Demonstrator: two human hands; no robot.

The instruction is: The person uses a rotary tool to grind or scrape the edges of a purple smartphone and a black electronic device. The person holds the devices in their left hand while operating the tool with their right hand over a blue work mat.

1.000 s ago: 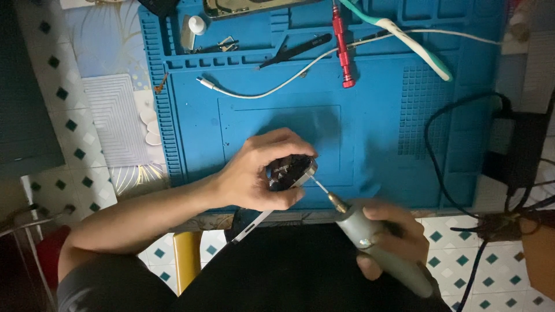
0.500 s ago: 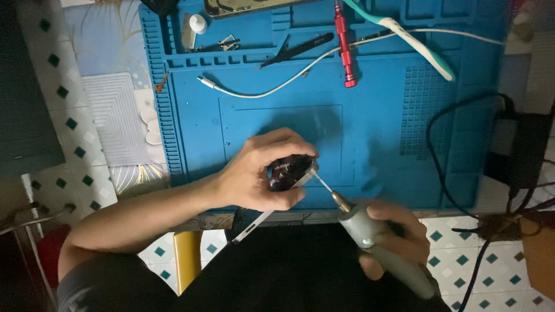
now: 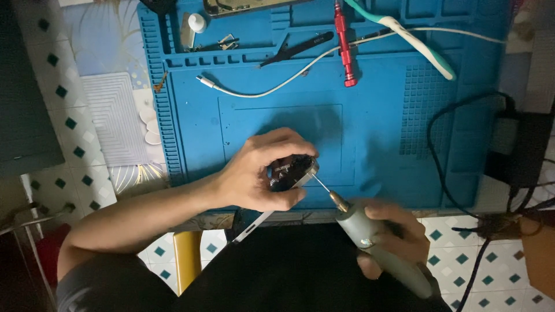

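My left hand (image 3: 260, 170) grips a small black electronic part (image 3: 291, 171) over the near edge of the blue work mat (image 3: 381, 133). My right hand (image 3: 393, 237) is wrapped around a grey electric screwdriver (image 3: 376, 242) below and to the right. Its thin bit (image 3: 322, 185) points up-left, with the tip just short of the part's metal edge. A flat silver piece (image 3: 254, 226) sticks out below my left hand, over the mat's front edge.
At the back of the mat lie a red screwdriver (image 3: 343, 43), black tweezers (image 3: 296, 48), a white cable (image 3: 272, 88), a white and green toothbrush (image 3: 416, 43) and a small white bottle (image 3: 197, 23). Black cables and a dark box (image 3: 520, 144) sit at the right.
The grey screwdriver has drawn back slightly to the lower right, its bit tip moving a little away from the part. My left hand stays in place.
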